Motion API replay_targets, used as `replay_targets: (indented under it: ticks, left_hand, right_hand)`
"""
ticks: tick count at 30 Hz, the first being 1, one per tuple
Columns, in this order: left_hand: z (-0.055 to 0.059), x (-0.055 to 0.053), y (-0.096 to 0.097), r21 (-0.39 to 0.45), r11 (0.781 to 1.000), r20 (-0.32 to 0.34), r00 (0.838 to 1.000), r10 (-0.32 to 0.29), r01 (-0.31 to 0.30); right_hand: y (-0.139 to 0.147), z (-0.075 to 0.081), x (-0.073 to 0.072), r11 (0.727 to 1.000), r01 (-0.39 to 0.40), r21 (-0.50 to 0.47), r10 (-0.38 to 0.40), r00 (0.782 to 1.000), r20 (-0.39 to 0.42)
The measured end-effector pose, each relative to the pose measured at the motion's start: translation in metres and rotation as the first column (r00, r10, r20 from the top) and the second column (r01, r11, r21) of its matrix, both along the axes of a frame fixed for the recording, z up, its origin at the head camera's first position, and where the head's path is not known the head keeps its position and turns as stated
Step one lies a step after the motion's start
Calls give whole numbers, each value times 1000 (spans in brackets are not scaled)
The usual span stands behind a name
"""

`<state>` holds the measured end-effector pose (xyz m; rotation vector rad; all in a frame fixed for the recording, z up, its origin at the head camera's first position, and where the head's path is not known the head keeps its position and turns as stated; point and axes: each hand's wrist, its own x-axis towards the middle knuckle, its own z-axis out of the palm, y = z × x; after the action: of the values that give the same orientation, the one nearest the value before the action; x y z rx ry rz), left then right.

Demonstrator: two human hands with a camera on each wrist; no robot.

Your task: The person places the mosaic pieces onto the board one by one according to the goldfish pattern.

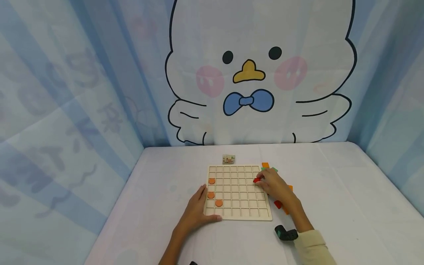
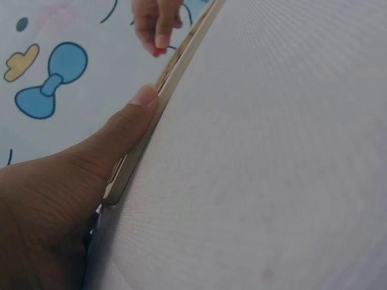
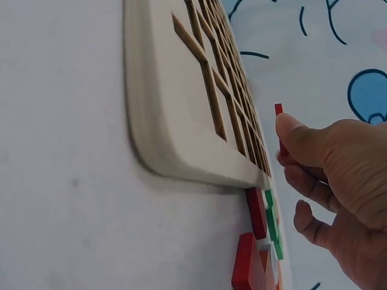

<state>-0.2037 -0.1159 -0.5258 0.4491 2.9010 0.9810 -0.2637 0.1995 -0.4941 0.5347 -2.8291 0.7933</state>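
A pale wooden grid board (image 1: 236,197) lies flat on the table, with three orange round pieces (image 1: 219,203) in squares at its left side. My left hand (image 1: 195,211) rests at the board's near left corner, fingers along the left edge. Its straight thumb (image 2: 130,124) touches the near edge. Over the board's right side, my right hand (image 1: 274,184) pinches a small flat red piece (image 3: 279,110) between thumb and finger. The right wrist view shows this piece held on edge, raised off the grid; its full outline is partly hidden by the fingers.
Loose red pieces (image 1: 278,204), orange pieces (image 1: 265,165) and green pieces (image 3: 272,214) lie along the board's right side, partly under the right arm. A small patterned card (image 1: 228,159) sits behind the board. A black device (image 1: 286,233) is by the right wrist.
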Motion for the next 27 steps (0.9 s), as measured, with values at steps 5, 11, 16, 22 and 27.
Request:
replay_targets:
  ticks: [5,11,16,22,27]
  left_hand:
    - [1,0,-1,-6,1000,3,1000,5,-5]
    - [0,-1,-1,-8,1000,-13,1000,-2,2]
    - [-1,0,0,-7,1000,3,1000,7,-7]
    - [1,0,1,-4,1000,-1,1000,2,-2]
    - [3,1,0,11,1000,-11,1000,-1,1]
  right_hand:
    - [-13,1,0,999,-33,2,33,999,5]
    - [-25,-1,-3,999,-44,15,44,999,10]
    - [-34,-5,-6,996,-83,34,83,997,-8]
    - [-48,-4,-8,994,-104,31,104,995,-5]
    - [-60,-4,-11,994,-104,19,103,994,20]
